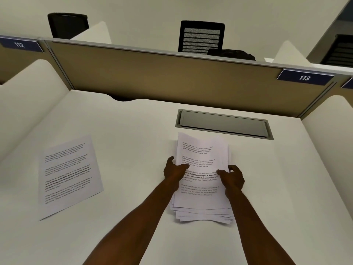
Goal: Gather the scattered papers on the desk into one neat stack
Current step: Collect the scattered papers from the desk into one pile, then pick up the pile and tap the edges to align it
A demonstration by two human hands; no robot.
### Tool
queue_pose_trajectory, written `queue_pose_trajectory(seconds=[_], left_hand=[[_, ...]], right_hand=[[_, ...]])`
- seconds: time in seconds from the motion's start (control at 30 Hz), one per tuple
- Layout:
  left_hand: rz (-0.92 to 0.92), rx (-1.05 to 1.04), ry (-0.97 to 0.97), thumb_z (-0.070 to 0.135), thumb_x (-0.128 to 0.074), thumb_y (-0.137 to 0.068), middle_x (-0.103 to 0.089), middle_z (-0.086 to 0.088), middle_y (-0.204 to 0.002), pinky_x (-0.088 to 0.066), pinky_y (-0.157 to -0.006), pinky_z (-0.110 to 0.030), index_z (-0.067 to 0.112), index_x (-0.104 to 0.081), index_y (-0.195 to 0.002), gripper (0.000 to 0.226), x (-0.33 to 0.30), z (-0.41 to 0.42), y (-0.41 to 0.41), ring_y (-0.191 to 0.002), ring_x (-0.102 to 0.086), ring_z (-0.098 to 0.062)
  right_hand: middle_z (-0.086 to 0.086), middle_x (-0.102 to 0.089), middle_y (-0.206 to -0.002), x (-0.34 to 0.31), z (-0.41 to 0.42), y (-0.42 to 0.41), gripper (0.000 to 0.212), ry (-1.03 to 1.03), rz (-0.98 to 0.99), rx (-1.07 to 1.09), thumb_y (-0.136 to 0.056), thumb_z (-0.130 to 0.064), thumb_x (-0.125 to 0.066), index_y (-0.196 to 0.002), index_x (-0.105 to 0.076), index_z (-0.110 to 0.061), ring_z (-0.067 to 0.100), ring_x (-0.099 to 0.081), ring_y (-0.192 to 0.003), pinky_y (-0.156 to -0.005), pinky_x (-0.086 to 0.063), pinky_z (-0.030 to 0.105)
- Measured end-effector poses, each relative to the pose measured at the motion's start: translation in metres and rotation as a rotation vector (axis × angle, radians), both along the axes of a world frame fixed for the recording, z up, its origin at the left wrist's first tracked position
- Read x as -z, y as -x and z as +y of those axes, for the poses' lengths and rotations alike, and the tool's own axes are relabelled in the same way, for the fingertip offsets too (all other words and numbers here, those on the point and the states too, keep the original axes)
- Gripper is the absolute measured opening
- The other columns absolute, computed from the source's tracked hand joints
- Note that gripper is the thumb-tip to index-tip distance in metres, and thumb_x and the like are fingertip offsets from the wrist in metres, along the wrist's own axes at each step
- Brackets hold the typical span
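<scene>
A stack of papers lies on the white bench, just in front of the grey cable hatch set into the bench top. The stack is printed with blocks of text on its top sheet, and its lower sheets fan out unevenly at the near edge, so the edges are not squared. The left hand grips the left edge of the stack, thumb curled over the top sheet and fingers along the side. The right hand grips the right edge of the stack in the same way, thumb pressed on the top sheet and fingers curled round the edge. Both forearms reach in from the near side of the bench.

Well to the left of the stack, apart from it, a single loose sheet lies flat on the bench, turned at a slight angle, its text facing up.

Behind the hatch stands a tan partition, carrying a blue label marked 113 at its right end and another marked 112 at the far left. Beyond the partition, two black office chairs show above its top rail.
</scene>
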State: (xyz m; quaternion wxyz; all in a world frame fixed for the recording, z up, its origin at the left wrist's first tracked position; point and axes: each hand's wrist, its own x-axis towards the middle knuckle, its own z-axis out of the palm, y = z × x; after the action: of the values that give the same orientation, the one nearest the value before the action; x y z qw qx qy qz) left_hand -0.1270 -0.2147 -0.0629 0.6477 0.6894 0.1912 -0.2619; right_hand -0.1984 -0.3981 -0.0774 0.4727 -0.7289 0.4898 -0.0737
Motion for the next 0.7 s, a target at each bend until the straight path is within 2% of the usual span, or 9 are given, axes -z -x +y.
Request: queue_pose_trajectory(seconds=[0.07,0.13,0.23,0.3,0.43,0.53,0.57,0.63,0.7], left_hand=[[0.017,0.011,0.002,0.014,-0.078,-0.082,-0.064,-0.015,-0.132,-0.056,-0.095,-0.048,0.008,-0.053,-0.138,0.061,0.003,0.002,0.003,-0.110,-0.066,-0.032],[-0.013,0.035,-0.017,0.012,-0.077,-0.082,-0.068,-0.018,-0.125,-0.058,-0.092,-0.046,0.007,-0.063,-0.127,0.048,0.004,0.004,0.007,-0.106,-0.068,-0.032],[0.000,0.049,-0.022,0.010,-0.078,-0.079,-0.058,-0.017,-0.131,-0.056,-0.095,-0.048,0.013,-0.058,-0.133,0.057,0.001,0.004,0.011,-0.114,-0.062,-0.034],[0.002,0.063,-0.006,0.008,-0.076,-0.079,-0.057,-0.016,-0.133,-0.056,-0.095,-0.045,0.017,-0.056,-0.134,0.059,-0.001,0.004,0.012,-0.115,-0.061,-0.033],[0.038,0.085,0.103,0.001,-0.073,-0.082,-0.062,-0.014,-0.133,-0.057,-0.086,-0.041,0.014,-0.046,-0.145,0.069,-0.004,0.011,0.012,-0.109,-0.063,-0.030],[0.126,0.047,0.131,-0.002,-0.075,-0.081,-0.053,-0.019,-0.143,-0.054,-0.093,-0.049,0.012,-0.031,-0.152,0.085,-0.008,0.025,0.012,-0.120,-0.059,-0.038],[0.148,0.060,0.137,-0.002,-0.076,-0.080,-0.054,-0.022,-0.141,-0.053,-0.096,-0.052,0.008,-0.034,-0.150,0.082,-0.009,0.031,0.013,-0.120,-0.060,-0.040],[0.168,0.125,0.165,0.000,-0.076,-0.081,-0.062,-0.026,-0.130,-0.050,-0.099,-0.058,0.000,-0.050,-0.140,0.064,-0.008,0.043,0.017,-0.115,-0.062,-0.044],[0.161,0.167,0.165,-0.001,-0.073,-0.084,-0.064,-0.027,-0.126,-0.050,-0.099,-0.057,-0.003,-0.057,-0.132,0.051,-0.009,0.056,0.023,-0.115,-0.063,-0.045]], right_hand=[[0.012,-0.067,-0.118,0.000,0.001,0.002,0.042,-0.008,0.037,0.005,-0.076,-0.021,-0.079,-0.114,-0.064,-0.015,0.038,-0.059,-0.111,-0.097,-0.048,0.047],[0.012,-0.066,-0.118,0.000,0.004,0.004,0.040,0.018,0.064,0.002,-0.077,-0.023,-0.077,-0.114,-0.064,-0.018,0.038,-0.056,-0.113,-0.096,-0.047,0.045],[0.019,-0.057,-0.122,-0.001,0.011,0.004,0.040,0.071,0.020,-0.008,-0.077,-0.019,-0.076,-0.115,-0.064,-0.014,0.034,-0.060,-0.095,-0.084,-0.051,0.035],[0.019,-0.050,-0.123,-0.002,0.013,0.004,0.040,0.030,-0.011,0.011,-0.076,-0.016,-0.077,-0.114,-0.064,-0.013,0.030,-0.057,-0.082,-0.077,-0.050,0.032],[0.019,-0.062,-0.119,-0.002,0.009,0.008,0.051,-0.124,-0.075,0.048,-0.072,-0.007,-0.081,-0.118,-0.059,-0.012,0.035,-0.062,-0.099,-0.085,-0.054,0.041],[0.015,-0.054,-0.114,-0.006,0.008,0.008,0.070,-0.383,-0.182,0.167,-0.071,0.003,-0.079,-0.128,-0.042,-0.016,0.030,-0.055,-0.098,-0.089,-0.052,0.045],[0.013,-0.051,-0.110,-0.007,0.009,0.006,0.067,-0.469,-0.195,0.188,-0.071,0.004,-0.079,-0.124,-0.043,-0.015,0.028,-0.051,-0.099,-0.088,-0.051,0.045],[0.013,-0.058,-0.101,-0.009,0.014,0.005,0.041,-0.570,-0.164,0.119,-0.071,0.005,-0.078,-0.101,-0.056,-0.012,0.029,-0.053,-0.096,-0.081,-0.051,0.043],[0.022,-0.068,-0.105,-0.009,0.027,0.007,0.021,-0.585,-0.137,-0.004,-0.075,0.009,-0.070,-0.090,-0.066,-0.005,0.034,-0.061,-0.091,-0.087,-0.054,0.051]])
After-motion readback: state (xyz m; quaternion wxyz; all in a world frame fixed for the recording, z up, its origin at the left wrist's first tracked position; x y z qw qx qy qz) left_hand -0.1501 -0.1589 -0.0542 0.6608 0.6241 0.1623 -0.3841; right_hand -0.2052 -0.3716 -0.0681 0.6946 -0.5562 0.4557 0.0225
